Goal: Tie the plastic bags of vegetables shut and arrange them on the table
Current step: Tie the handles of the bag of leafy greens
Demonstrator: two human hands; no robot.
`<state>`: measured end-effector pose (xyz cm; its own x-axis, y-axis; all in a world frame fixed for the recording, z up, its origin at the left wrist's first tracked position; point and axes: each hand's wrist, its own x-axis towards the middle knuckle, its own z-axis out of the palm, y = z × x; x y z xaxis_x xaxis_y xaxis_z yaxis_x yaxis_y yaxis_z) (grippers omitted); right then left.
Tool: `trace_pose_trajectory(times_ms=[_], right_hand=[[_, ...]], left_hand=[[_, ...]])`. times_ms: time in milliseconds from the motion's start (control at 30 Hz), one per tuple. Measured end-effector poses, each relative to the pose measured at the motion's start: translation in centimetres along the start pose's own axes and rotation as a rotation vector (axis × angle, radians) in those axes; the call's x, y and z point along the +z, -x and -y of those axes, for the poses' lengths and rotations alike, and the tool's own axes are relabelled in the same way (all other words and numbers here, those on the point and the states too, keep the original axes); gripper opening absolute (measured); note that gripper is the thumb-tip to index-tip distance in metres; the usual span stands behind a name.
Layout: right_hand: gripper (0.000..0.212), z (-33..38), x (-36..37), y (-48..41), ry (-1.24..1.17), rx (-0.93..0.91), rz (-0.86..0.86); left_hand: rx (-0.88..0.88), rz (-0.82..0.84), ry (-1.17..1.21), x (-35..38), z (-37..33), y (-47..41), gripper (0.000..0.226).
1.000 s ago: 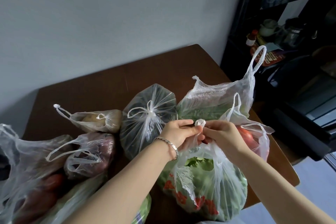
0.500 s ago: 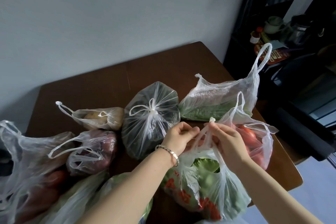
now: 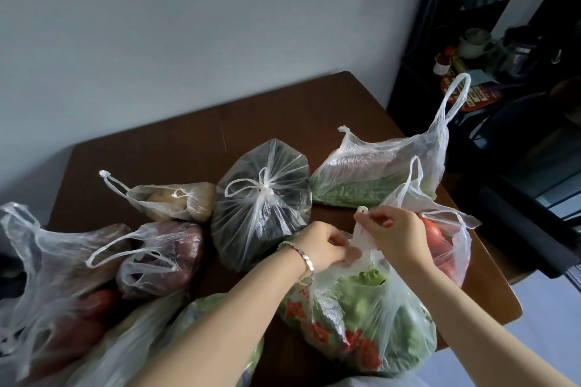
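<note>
A white bag with red print and green vegetables (image 3: 361, 320) stands at the table's front right. My right hand (image 3: 396, 232) pinches one of its handles, lifted above the bag's mouth. My left hand (image 3: 323, 245), with a bracelet on the wrist, grips the other handle low at the mouth. A knotted clear bag of dark greens (image 3: 262, 201) sits just behind my left hand. Behind my right hand lies a bag of tomatoes (image 3: 446, 248) with loose handles.
On the brown table (image 3: 239, 122) also lie a long bag of green beans (image 3: 371, 179), a knotted potato bag (image 3: 176, 201), a purple vegetable bag (image 3: 163, 258) and a big open bag (image 3: 53, 286) at left. A dark shelf unit (image 3: 503, 72) stands right of the table.
My hands have drawn apart: the right one lifted its handle up and right, the left one dropped toward the bag's mouth. The handles were pinched together a second ago.
</note>
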<state>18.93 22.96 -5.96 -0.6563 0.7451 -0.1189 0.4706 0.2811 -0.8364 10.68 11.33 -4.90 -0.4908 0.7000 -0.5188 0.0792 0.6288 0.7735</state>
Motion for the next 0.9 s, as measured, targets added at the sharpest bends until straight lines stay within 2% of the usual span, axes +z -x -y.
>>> trace_pose_trajectory(times_ms=[100,267,367,467,567,667,767,833,900], right_hand=[[0.013,-0.4,0.2,-0.1,-0.006,0.048,0.006],[0.011,-0.9,0.2,-0.3,0.028,0.053,0.056],[0.009,-1.0,-0.3,0.0,0.049,-0.059,0.186],[0.013,-1.2,-1.1,0.3,0.105,-0.188,0.419],[0.022,-0.9,-2.0,1.0,-0.094,-0.067,0.594],[0.034,-0.3,-2.1,1.5,-0.441,0.095,0.623],[0.016,0.0,-1.8,1.6,-0.835,0.3,0.739],[0.021,-0.1,-1.3,1.8,-0.861,0.338,0.744],[0.026,-0.3,-0.9,1.8,-0.866,0.356,0.661]], left_hand=[[0.026,0.038,-0.063,-0.2,-0.1,0.3,0.023],[0.102,0.011,-0.016,0.7,0.2,1.0,0.026],[0.102,-0.025,0.101,0.6,0.8,0.7,0.024],[0.074,-0.082,0.193,-0.3,0.9,0.2,0.023],[0.033,-0.179,0.22,-1.2,1.2,-0.3,0.022],[0.03,-0.202,0.23,-1.2,1.5,-0.5,0.019],[0.04,-0.238,0.211,-0.6,1.3,-0.7,0.019],[0.047,-0.275,0.148,-0.4,1.4,-0.8,0.02],[0.035,-0.302,0.134,-0.3,1.7,-0.9,0.021]])
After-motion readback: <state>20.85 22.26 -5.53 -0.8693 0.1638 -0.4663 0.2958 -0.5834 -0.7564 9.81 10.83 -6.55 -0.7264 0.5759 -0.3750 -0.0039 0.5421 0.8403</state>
